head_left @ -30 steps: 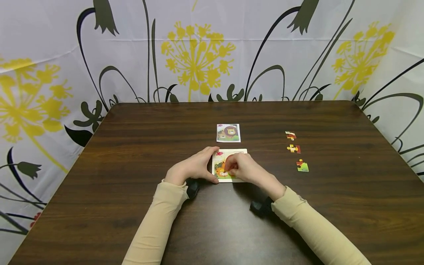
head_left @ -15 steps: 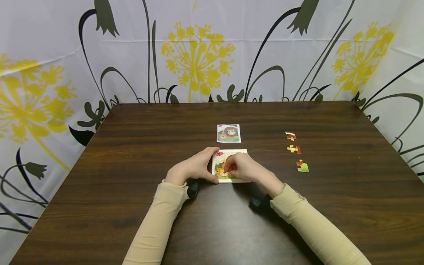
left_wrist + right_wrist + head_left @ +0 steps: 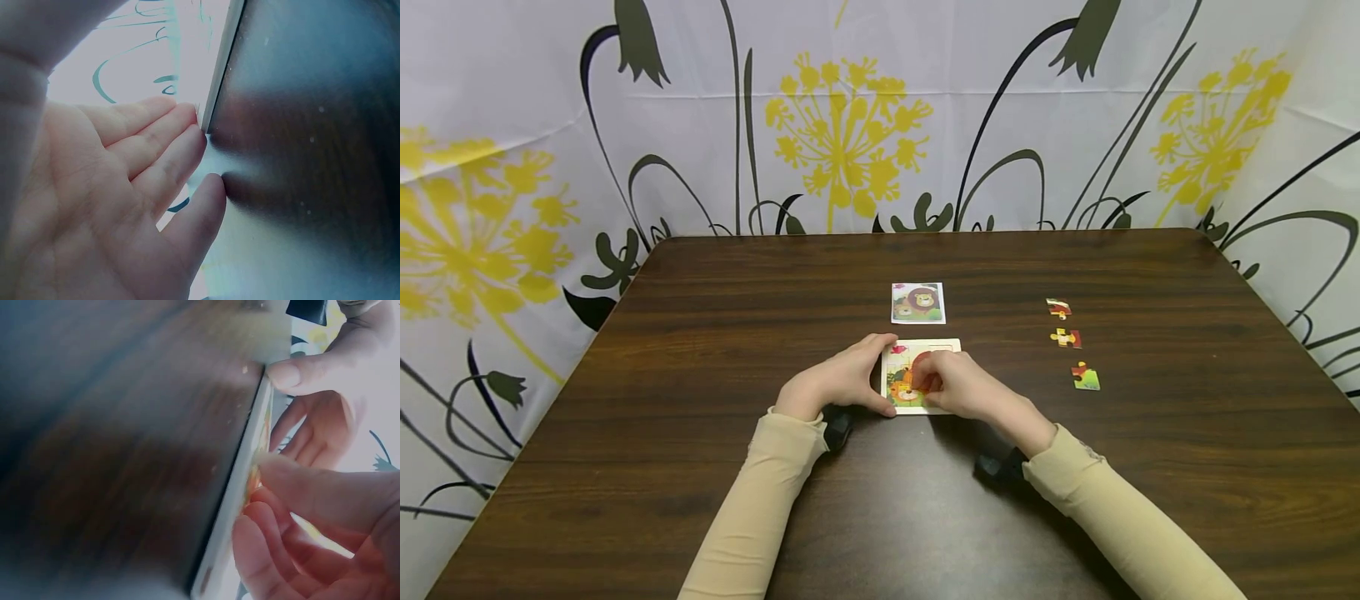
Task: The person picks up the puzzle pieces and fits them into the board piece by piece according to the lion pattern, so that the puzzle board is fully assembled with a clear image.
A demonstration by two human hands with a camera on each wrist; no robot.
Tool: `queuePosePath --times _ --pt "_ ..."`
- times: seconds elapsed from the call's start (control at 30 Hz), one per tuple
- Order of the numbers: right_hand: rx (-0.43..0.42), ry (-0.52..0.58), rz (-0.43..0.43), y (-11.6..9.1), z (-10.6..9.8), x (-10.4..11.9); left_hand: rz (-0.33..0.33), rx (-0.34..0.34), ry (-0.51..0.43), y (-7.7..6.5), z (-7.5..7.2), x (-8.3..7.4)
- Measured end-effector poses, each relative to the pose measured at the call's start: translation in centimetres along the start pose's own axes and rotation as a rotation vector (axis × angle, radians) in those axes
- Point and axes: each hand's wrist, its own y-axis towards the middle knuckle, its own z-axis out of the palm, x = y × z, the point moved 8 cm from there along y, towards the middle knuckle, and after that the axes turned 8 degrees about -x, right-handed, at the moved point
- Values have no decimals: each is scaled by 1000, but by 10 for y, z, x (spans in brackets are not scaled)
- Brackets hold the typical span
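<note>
A small jigsaw puzzle (image 3: 904, 391) in a pale tray frame lies on the table, with a lion cub and part of a red mane showing. Thumb and forefinger of my left hand (image 3: 831, 382) rest at the two left corners of the frame, fingers nearly straight, as the left wrist view (image 3: 144, 162) also has it. Over the puzzle's right half, my right hand (image 3: 966, 387) is bent down, thumb and forefinger pinching a reddish puzzle piece (image 3: 935, 382) at the surface. That hand covers much of the right side. In the right wrist view its thumb (image 3: 325, 494) meets the picture.
Just behind the puzzle lies a picture card (image 3: 917, 303) with the lion scene. To the right are three loose pieces: a red-and-white one (image 3: 1058, 307), a yellow-and-red one (image 3: 1065, 337) and a green-and-red one (image 3: 1086, 378). A flowered cloth (image 3: 842, 125) hangs behind the dark table (image 3: 737, 308).
My right hand has shifted slightly to the right over the puzzle, showing more of the cub. The left hand stays at the frame, and the loose pieces have not moved.
</note>
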Motion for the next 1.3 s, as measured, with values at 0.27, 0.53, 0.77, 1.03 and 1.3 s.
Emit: queuePosePath --times 0.27,0.53,0.77,1.03,1.3 --pt "-6 -55 6 -5 -4 -6 -3 7 3 1 1 1" --pt "10 -121 -20 -20 -13 -12 -2 8 8 2 1 1" --pt "13 -142 7 -30 -23 -20 5 6 10 1 1 0" --pt "-8 -118 39 -41 -41 -37 2 2 8 1 2 2" --pt "-39 -111 112 -59 -68 -66 7 0 17 0 2 1"
